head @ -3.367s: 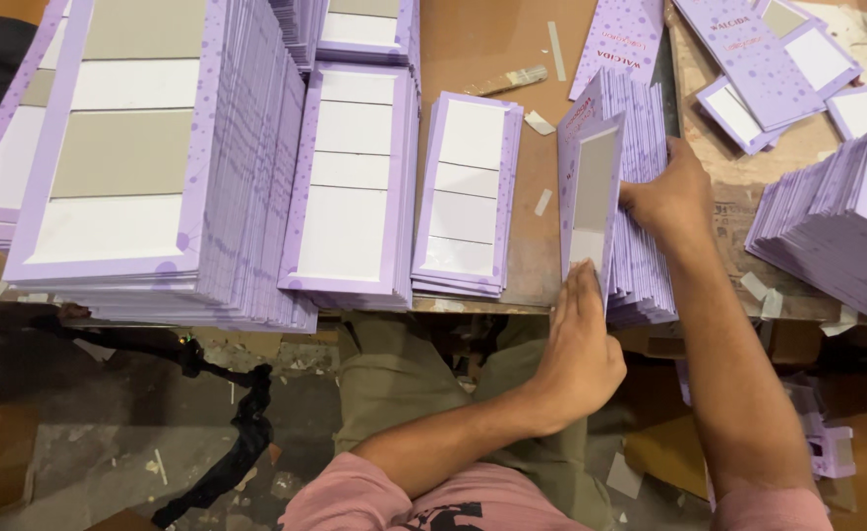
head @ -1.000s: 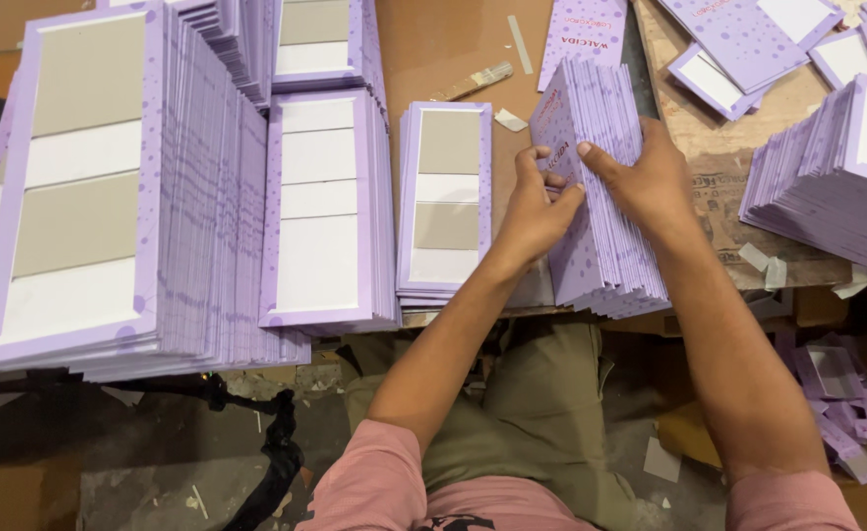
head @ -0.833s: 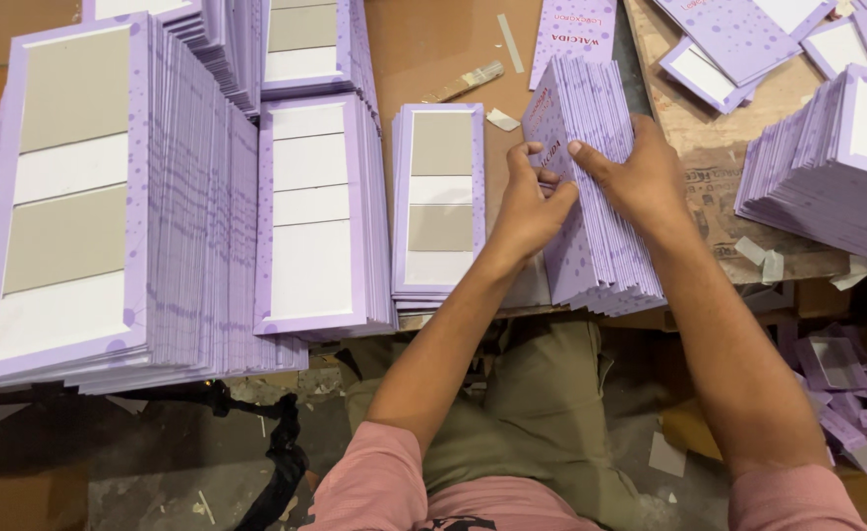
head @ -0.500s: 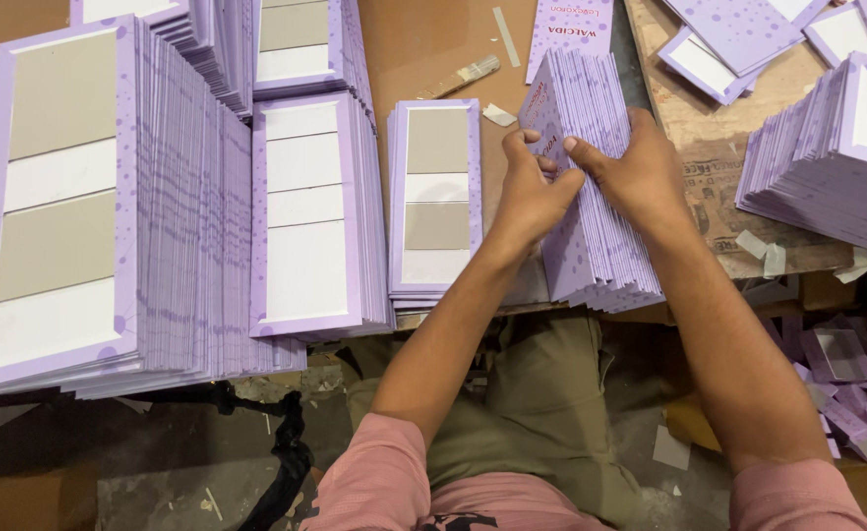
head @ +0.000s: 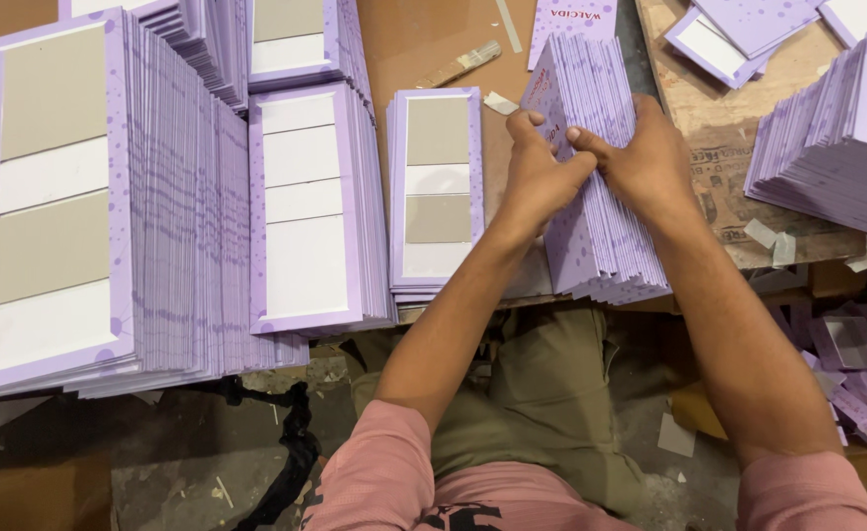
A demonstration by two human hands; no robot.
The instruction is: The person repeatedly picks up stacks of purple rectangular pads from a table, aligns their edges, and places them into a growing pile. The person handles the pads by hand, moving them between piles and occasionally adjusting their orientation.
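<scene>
Both hands are gripping an upright lilac card stack [head: 600,197] at the worktop [head: 433,39] edge: the left hand [head: 537,177] is pinching its front card, the right hand [head: 645,162] is clasping the top. Beside it, a flat stack [head: 436,187] is lying. Farther back, a brush [head: 460,65] is resting.
</scene>
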